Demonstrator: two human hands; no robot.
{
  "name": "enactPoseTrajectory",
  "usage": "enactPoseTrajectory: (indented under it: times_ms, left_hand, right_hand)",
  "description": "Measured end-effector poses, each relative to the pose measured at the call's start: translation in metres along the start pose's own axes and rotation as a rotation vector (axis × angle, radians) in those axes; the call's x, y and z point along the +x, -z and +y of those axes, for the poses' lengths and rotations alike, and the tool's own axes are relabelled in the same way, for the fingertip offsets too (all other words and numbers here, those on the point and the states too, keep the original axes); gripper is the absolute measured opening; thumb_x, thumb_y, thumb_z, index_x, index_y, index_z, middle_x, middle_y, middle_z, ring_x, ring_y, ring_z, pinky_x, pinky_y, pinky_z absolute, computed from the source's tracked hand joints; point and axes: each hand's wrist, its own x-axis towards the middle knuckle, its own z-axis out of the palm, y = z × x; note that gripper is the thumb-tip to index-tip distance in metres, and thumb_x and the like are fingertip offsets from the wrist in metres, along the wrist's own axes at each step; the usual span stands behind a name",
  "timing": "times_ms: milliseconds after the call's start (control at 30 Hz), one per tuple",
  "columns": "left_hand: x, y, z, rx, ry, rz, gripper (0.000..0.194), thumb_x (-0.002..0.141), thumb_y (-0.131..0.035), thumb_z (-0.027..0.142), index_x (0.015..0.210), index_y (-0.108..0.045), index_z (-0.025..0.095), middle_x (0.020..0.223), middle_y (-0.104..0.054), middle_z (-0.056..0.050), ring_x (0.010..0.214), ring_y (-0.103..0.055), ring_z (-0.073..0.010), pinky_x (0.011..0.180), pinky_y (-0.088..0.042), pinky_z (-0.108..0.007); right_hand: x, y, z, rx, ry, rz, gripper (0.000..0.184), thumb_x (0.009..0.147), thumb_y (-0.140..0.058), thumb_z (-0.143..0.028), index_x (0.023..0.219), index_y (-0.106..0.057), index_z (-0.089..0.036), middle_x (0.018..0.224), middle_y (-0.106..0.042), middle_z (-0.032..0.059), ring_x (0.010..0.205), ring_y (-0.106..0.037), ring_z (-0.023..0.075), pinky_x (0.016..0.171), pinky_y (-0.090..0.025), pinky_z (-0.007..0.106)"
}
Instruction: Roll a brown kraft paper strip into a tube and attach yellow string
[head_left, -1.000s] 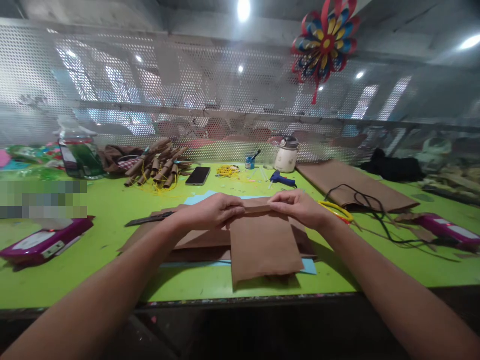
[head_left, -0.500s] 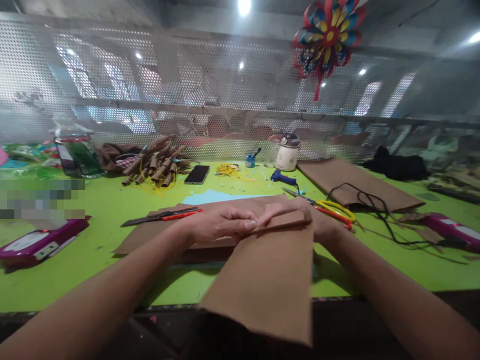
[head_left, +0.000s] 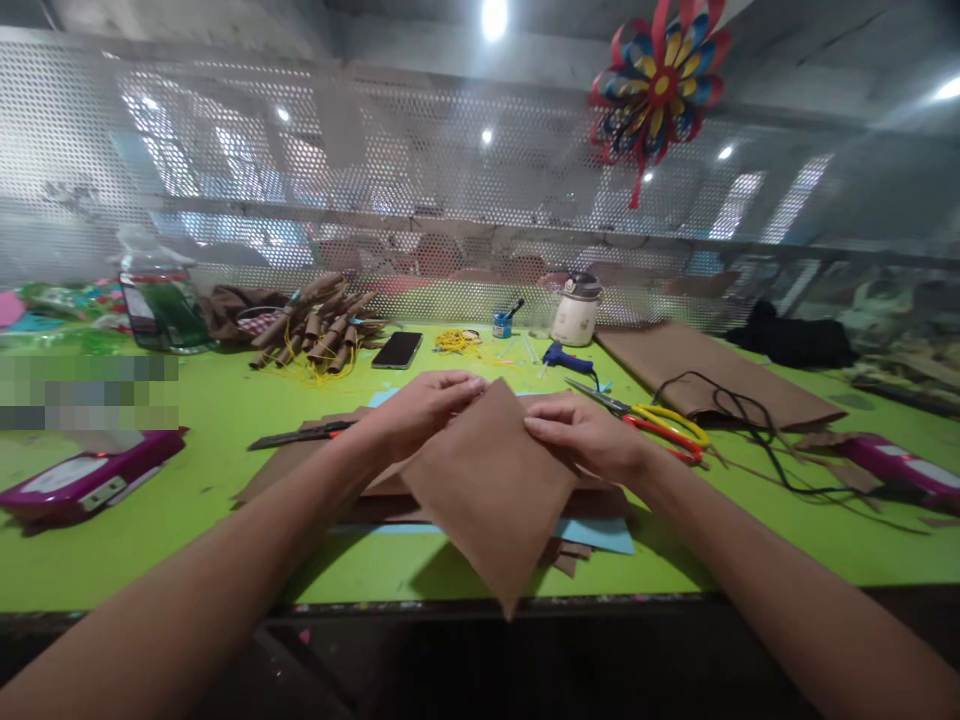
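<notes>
Turned since the earlier frame, the brown sheet (head_left: 491,480) now hangs as a diamond, and its lower end has drawn back from the person's body. One corner points toward the person, the opposite one away, and its long axis runs between them, almost straight out from the body. Left hand (head_left: 435,408) grips the upper left edge close to the far corner; right hand (head_left: 581,430) pinches the upper right edge. Both hold the sheet tilted above the brown paper (head_left: 292,468) and blue paper (head_left: 604,535) on the green table (head_left: 225,570). Farther back, a clear jar (head_left: 161,310) contains something green, a small blue pot (head_left: 502,326) has a dark stick standing in it, and a cream flask (head_left: 575,315) is closed, its contents hidden.
</notes>
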Motion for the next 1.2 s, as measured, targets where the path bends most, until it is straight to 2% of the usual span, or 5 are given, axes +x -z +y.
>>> enactPoseTrajectory:
  times_ms: [167, 300, 433, 867, 1200]
  left_hand:
    - [0.003, -0.003, -0.002, 0.153, -0.081, 0.052, 0.037, 0.084, -0.051, 0.045, 0.090, -0.062, 0.010, 0.082, -0.064, -0.007, 0.076, -0.058, -0.0152, 0.070, -0.045, -0.028]
    - [0.002, -0.010, -0.010, 0.506, -0.153, -0.208, 0.035, 0.086, -0.047, 0.043, 0.088, -0.066, 0.014, 0.083, -0.066, -0.005, 0.076, -0.056, -0.0154, 0.070, -0.043, -0.027]
    - [0.000, -0.014, -0.013, 0.737, -0.199, -0.201, 0.034, 0.088, -0.043, 0.042, 0.090, -0.068, 0.018, 0.085, -0.067, -0.002, 0.078, -0.055, -0.0158, 0.067, -0.039, -0.024]
    - [0.012, 0.007, -0.031, 0.806, -0.005, -0.126, 0.037, 0.082, -0.045, 0.049, 0.074, -0.060, 0.016, 0.067, -0.056, 0.001, 0.064, -0.048, -0.0137, 0.056, -0.033, -0.023]
    - [-0.003, -0.009, -0.019, 0.908, 0.019, -0.122, 0.028, 0.081, -0.046, 0.039, 0.074, -0.061, 0.017, 0.066, -0.056, 0.001, 0.060, -0.047, -0.0130, 0.052, -0.029, -0.023]
  right_hand:
    - [-0.001, -0.001, -0.001, -0.226, -0.204, -0.106, 0.030, 0.080, -0.062, -0.041, 0.082, -0.066, -0.012, 0.066, -0.056, -0.0010, 0.056, -0.045, 0.0069, 0.052, -0.034, 0.020]
    - [0.003, 0.000, -0.002, -0.590, -0.079, -0.115, 0.029, 0.085, -0.055, -0.040, 0.078, -0.065, -0.013, 0.069, -0.054, -0.0010, 0.062, -0.042, 0.0084, 0.056, -0.032, 0.021]
    - [0.007, -0.001, -0.001, -0.807, -0.015, -0.010, 0.025, 0.086, -0.051, -0.035, 0.079, -0.063, -0.015, 0.069, -0.053, -0.0019, 0.064, -0.042, 0.0095, 0.057, -0.032, 0.021]
    - [0.015, 0.008, 0.004, -0.943, 0.012, 0.157, 0.018, 0.080, -0.057, -0.030, 0.076, -0.064, -0.015, 0.072, -0.064, 0.0011, 0.066, -0.053, 0.0124, 0.061, -0.040, 0.024]
    - [0.025, 0.017, 0.031, -1.094, 0.096, 0.121, 0.008, 0.078, -0.062, -0.020, 0.078, -0.067, -0.015, 0.078, -0.067, 0.0030, 0.074, -0.057, 0.0150, 0.070, -0.043, 0.026]
